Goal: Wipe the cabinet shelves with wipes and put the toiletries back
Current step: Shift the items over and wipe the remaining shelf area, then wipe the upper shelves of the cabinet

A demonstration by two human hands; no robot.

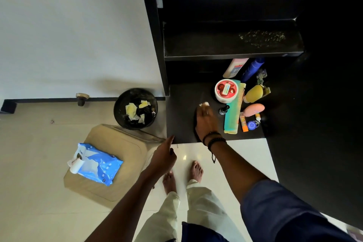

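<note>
Right arm extended, banded wrist low, right hand (206,119) palm-down and blurred, fingertips on a wipe (204,104); left hand (164,156) hangs forward, index out, other fingers loosely curled.

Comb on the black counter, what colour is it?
The comb is teal-green, with a yellowish edge along its teeth. The head view shows it best.

Only one view is given, from a wide-angle camera worn on the head of the person, and it is directed forward and steeply down, so that the floor (235,155) and the bare feet (196,171) are seen almost from above. The black cabinet (157,45) is faced in the upper right part and is seen from near, the right hand (206,122) being laid on its lower shelf (182,104), while the left hand (164,158) is held just before the shelf edge.
</note>
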